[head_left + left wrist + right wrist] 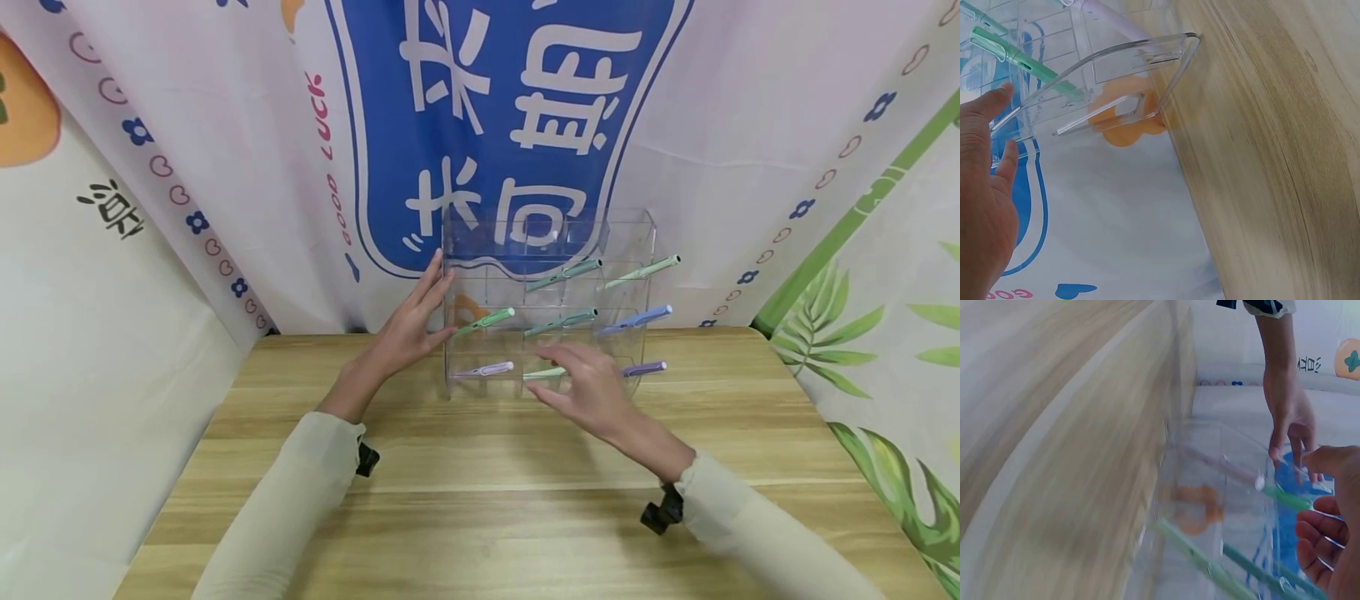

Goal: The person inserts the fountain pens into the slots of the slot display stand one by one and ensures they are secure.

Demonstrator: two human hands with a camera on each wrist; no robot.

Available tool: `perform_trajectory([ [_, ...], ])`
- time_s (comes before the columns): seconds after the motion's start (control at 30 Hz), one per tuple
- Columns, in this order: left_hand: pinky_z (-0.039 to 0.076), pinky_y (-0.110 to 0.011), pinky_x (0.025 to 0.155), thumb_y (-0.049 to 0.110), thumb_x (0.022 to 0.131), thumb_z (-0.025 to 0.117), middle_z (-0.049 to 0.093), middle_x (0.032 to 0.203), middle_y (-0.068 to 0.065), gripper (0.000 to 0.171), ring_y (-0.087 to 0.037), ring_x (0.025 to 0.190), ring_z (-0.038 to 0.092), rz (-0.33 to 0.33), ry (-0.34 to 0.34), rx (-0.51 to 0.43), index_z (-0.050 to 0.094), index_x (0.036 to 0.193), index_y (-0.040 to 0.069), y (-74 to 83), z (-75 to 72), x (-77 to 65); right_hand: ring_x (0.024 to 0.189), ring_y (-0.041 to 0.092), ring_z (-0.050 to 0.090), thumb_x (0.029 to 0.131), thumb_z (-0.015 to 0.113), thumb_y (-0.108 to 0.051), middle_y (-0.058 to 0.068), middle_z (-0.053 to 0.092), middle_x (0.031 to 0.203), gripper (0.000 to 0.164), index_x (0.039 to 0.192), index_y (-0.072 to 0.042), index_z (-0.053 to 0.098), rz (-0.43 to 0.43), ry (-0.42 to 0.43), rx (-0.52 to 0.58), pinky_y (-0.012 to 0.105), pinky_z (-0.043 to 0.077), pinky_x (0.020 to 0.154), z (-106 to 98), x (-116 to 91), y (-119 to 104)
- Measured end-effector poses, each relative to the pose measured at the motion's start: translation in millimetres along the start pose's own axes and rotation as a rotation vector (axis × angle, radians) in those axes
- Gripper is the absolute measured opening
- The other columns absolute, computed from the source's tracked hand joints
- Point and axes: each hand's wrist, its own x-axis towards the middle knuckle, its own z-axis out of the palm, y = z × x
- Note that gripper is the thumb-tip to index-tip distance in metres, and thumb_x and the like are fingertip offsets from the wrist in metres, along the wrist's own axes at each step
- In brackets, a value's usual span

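Observation:
A clear acrylic rack with rows of compartments stands at the back of the table, several pens leaning out of it. My left hand rests against its left side, fingers fairly straight, close to a green pen. In front of the bottom row is my right hand, thumb and fingers apart and nothing between them. A pale green pen in the bottom middle compartment is partly hidden behind that hand in the head view. A lilac pen lies to its left, a purple pen to its right.
Higher in the rack are a teal pen, a blue pen, another teal pen and a light green pen. A printed curtain hangs right behind the rack. Wood-grain tabletop extends in front.

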Motion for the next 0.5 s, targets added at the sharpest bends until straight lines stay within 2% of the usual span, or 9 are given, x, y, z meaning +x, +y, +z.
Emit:
perform_trajectory([
  [0.17,0.052,-0.051,0.111,-0.011,0.08,0.088,0.009,0.173,-0.032,0.101,-0.048,0.152,0.036,0.034,0.013,-0.001,0.03,0.162,-0.007,1.8,-1.1,-0.8,0.1,0.034,0.074,0.079,0.091,-0.021,0.017,0.078,0.111,0.047,0.118,0.0,0.076,-0.009,-0.015,-0.053,0.048,0.064,0.082,-32,-9,15],
  [0.37,0.052,-0.05,0.111,-0.008,0.08,0.088,0.01,0.173,-0.03,0.098,-0.042,0.153,0.037,0.014,0.008,0.024,0.033,0.162,-0.007,4.3,-7.2,-7.2,0.098,0.041,0.072,0.089,0.077,-0.026,0.023,0.076,0.111,0.042,0.118,0.004,0.074,0.02,0.098,-0.147,0.053,0.062,0.077,-72,-21,39],
  [0.5,0.053,-0.054,0.108,-0.005,0.08,0.09,0.016,0.171,-0.032,0.093,-0.045,0.152,0.037,0.024,0.03,0.043,0.038,0.158,-0.011,0.8,-11.5,-17.6,0.099,0.044,0.07,0.095,0.067,-0.037,0.027,0.075,0.112,0.05,0.118,0.007,0.073,0.079,0.165,-0.223,0.055,0.058,0.083,-98,-27,56],
])
